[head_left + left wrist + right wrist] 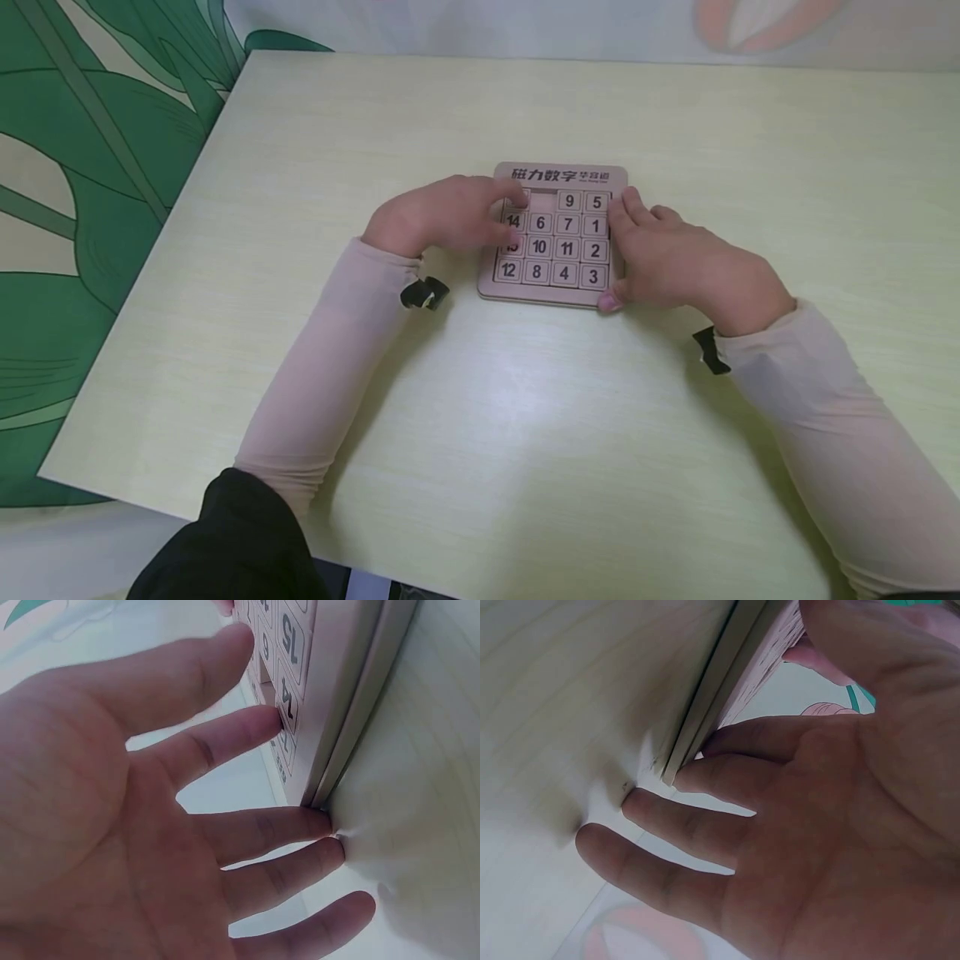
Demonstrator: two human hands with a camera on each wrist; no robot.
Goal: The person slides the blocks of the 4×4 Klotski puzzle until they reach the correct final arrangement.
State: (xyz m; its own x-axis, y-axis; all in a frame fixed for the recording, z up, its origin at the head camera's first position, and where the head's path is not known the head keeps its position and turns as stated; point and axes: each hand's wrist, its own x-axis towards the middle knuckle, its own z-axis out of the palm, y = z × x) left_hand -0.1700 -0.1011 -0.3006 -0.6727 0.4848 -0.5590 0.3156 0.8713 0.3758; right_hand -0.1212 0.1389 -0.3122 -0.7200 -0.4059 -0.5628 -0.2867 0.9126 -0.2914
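A pink number slide puzzle [551,293] lies flat on the table, its top row reading 9 and 5 at the right beside a vacant slot [543,202]. From the left, my left hand [442,214] reaches over it, index fingertip on the top-left tile, whose number is covered. The thumb is over the left end of the third row. In the left wrist view the fingers [262,832] look straight, two of them by the puzzle's side [337,712]. My right hand [682,262] rests along the right edge, thumb at the lower right corner; its fingers [694,832] extend fairly straight.
The pale wood-grain table [540,433] extends around the puzzle. Its left edge borders a wall with green leaf artwork [97,208], and a pale wall [480,29] stands behind. Something dark [333,579] shows below the front edge.
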